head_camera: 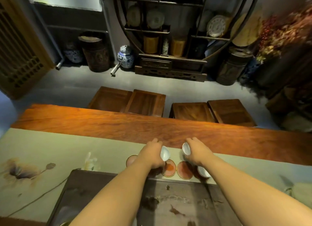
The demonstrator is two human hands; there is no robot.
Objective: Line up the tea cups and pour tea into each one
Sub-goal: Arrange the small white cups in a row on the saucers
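My left hand (152, 154) holds a small white tea cup (165, 153), tilted on its side, above the round red coasters. My right hand (197, 151) grips a second white cup (186, 148), also tilted with its mouth facing left. A third white cup (203, 172) stands on the table under my right wrist. Two red coasters with gold rims (168, 168) (185, 170) lie bare between my hands. Another coaster (130, 160) shows left of my left wrist, partly hidden. No teapot is in view.
A dark stone tea tray (168, 203) lies under my forearms on a pale green painted table runner (50, 151). Beyond it runs the red wooden table (118, 122), with several wooden stools (145, 102) on the far side. Shelves and jars stand against the wall.
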